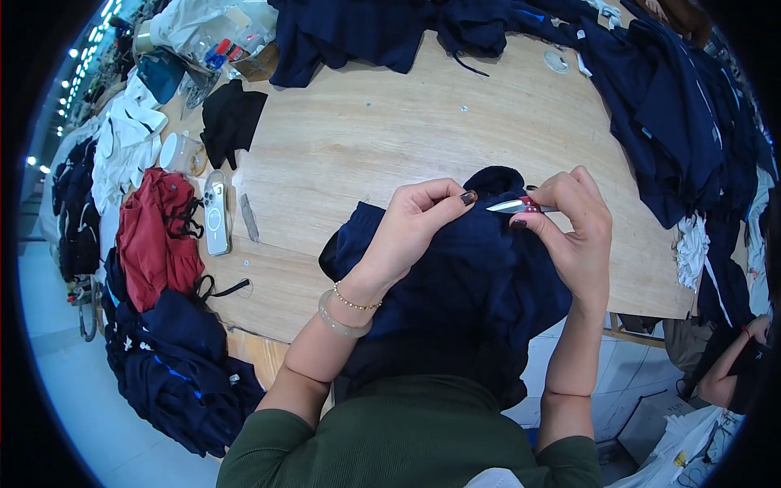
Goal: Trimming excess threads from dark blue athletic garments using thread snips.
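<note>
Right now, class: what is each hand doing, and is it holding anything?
Left hand: closed, pinching the navy garment.
Right hand: closed on small red-handled snips, blades pointing toward the left thumb.

My wooden counter (382, 130) carries dark navy garments (382, 32) piled along its far and right edges, a black cloth (230, 118) far left, a phone (216, 213) and red garments (159, 232) at the left, and a navy garment (464, 276) near me.

Snips (521, 206) handles hidden in right hand (573, 232); blade tips possibly closed, blurred.
</note>
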`<state>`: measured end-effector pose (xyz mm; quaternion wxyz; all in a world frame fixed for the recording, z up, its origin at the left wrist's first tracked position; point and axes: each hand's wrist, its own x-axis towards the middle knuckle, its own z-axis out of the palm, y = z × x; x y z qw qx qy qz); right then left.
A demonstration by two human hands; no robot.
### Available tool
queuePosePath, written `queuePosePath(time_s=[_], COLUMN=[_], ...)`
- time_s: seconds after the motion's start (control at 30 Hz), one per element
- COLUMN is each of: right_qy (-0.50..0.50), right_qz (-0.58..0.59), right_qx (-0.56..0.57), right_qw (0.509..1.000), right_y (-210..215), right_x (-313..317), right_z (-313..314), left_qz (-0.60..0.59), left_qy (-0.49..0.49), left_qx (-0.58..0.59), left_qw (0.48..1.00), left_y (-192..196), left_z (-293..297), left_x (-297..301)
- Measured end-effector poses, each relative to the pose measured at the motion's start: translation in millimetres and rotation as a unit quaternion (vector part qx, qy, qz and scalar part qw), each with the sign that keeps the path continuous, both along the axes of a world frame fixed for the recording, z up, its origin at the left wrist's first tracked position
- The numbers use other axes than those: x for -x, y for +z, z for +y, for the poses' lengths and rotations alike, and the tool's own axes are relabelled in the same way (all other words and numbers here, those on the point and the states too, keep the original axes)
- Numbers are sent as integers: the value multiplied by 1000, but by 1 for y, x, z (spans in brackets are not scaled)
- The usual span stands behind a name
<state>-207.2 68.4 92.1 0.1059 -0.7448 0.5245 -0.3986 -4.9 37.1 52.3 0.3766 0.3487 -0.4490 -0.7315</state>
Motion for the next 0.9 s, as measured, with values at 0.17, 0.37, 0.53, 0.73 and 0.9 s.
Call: queuePosePath(time_s=[0.17,0.37,0.53,0.73,0.9], right_qy=[16,42,56,116,164], right_qz=[5,-15,-443,-377,-203], right_qx=[-20,-26,-124,-438,-530], right_qw=[1000,999,886,808,807], right_y=[0,-3,-11,-10,19], right_x=[-2,-3,14,25,60], right_z=[0,-2,-9,-43,-48], left_qz=[-7,0,20,33,-63], left_qy=[3,-1,-38,-139,-188], left_qx=[11,-12,-32,4,78], left_qw=[1000,1000,999,990,977], left_y=[-3,-2,2,34,56], left_z=[0,-4,-15,-38,-72], left_x=[1,0,-7,-14,-46])
